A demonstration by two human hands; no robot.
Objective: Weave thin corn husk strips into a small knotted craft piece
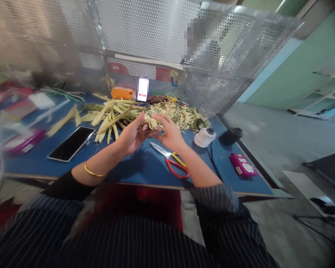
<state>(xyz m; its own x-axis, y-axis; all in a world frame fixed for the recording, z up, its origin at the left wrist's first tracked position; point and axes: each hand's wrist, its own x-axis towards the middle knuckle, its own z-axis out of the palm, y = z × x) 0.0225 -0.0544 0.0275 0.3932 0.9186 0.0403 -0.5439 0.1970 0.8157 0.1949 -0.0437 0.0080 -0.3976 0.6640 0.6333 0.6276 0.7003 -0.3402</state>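
Observation:
My left hand (132,137) is closed around a small pale bundle of dried plant strips (152,123) above the middle of the table. My right hand (169,132) pinches the same bundle from the other side, its fingers curled over the top. How the strips are joined is too small to make out. Behind my hands lie long pale leaf strips (107,118) and a heap of short cut pieces (184,117). Scissors (168,155) with red and yellow handles rest, blades slightly apart, just below my right hand.
On the blue table (145,173) lies a dark-screened phone (72,144); another phone (143,89) stands lit near an orange packet (123,93). To the right are a white thread spool (204,138), a black spool (230,136) and a purple device (243,165). A perforated screen (145,33) rises behind.

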